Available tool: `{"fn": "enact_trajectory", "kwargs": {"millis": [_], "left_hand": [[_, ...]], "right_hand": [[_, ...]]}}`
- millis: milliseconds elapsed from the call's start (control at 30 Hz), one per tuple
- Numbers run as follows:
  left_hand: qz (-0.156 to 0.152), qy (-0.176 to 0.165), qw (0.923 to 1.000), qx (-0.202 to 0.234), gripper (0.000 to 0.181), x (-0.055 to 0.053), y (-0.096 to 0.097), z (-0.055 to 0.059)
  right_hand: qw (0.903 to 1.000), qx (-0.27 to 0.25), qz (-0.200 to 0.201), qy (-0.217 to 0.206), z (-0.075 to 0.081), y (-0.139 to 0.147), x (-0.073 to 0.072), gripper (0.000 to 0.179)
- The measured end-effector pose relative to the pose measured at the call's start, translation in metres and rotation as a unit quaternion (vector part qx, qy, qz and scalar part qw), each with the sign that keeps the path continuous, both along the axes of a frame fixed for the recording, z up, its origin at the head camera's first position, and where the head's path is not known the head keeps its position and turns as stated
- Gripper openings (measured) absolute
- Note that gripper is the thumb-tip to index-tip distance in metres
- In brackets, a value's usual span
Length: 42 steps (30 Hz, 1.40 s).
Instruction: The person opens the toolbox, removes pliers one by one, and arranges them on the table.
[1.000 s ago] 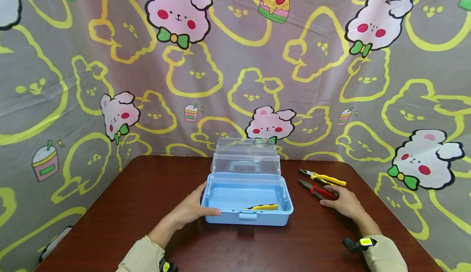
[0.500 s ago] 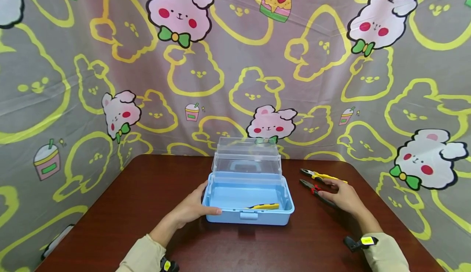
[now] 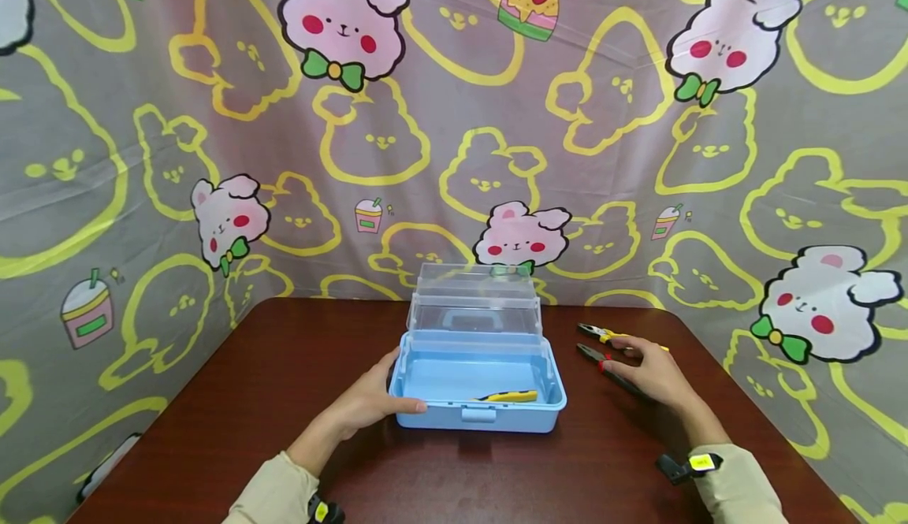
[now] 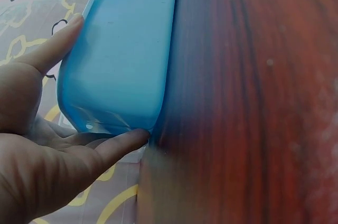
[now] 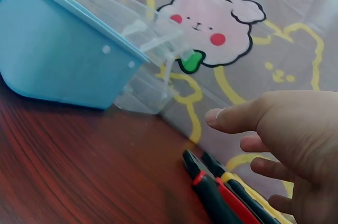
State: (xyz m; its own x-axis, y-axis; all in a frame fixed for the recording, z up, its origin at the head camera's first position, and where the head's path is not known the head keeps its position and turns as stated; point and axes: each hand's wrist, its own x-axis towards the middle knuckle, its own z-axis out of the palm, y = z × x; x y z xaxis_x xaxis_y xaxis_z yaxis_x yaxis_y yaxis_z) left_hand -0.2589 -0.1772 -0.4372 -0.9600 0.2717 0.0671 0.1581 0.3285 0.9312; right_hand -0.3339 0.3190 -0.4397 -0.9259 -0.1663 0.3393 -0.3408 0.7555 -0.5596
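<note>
A light blue toolbox stands with its clear lid raised behind it. My left hand grips its left front corner; in the left wrist view the thumb lies at the upper edge and a finger at the lower corner. A yellow-and-black utility knife lies inside the box. To the right, my right hand hovers with fingers spread over two pairs of pliers. Red-and-black pliers lie nearer, and yellow-and-black pliers lie just behind them, their handles partly hidden by the hand.
The dark wood table carries the box and pliers. A patterned curtain hangs along its back and sides. Folded clear trays stick out behind the box.
My right hand has moved back and slightly left, from the red-and-black pliers' handles to over the yellow-and-black pliers. The left hand has kept its place on the toolbox.
</note>
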Motion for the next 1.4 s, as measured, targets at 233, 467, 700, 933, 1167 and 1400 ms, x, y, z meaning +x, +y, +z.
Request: {"fn": "enact_trajectory", "kwargs": {"millis": [233, 467, 700, 933, 1167, 1400], "left_hand": [[-0.003, 0.012, 0.9999, -0.007, 0.118, -0.002, 0.001, 0.0], [0.005, 0.005, 0.9999, -0.007, 0.118, 0.0, 0.0, -0.001], [-0.008, 0.005, 0.9999, -0.004, 0.118, -0.004, 0.001, -0.002], [-0.002, 0.004, 1.0, -0.001, 0.119, -0.002, -0.002, -0.001], [-0.012, 0.001, 0.9999, 0.008, 0.117, -0.002, -0.003, 0.0], [0.0, 0.003, 1.0, 0.004, 0.118, -0.002, -0.002, -0.002]], "right_hand": [[0.9987, -0.029, 0.043, 0.0, 0.007, -0.024, 0.003, 0.055], [0.993, -0.056, 0.104, -0.01, 0.021, -0.05, 0.004, 0.053], [0.9895, -0.07, 0.122, -0.034, 0.033, -0.067, 0.011, 0.051], [0.9887, -0.047, 0.142, -0.017, 0.037, -0.083, 0.014, 0.049], [0.9838, -0.03, 0.177, 0.004, 0.044, -0.1, 0.019, 0.05], [0.9737, -0.012, 0.228, 0.004, 0.049, -0.116, 0.022, 0.054]]}}
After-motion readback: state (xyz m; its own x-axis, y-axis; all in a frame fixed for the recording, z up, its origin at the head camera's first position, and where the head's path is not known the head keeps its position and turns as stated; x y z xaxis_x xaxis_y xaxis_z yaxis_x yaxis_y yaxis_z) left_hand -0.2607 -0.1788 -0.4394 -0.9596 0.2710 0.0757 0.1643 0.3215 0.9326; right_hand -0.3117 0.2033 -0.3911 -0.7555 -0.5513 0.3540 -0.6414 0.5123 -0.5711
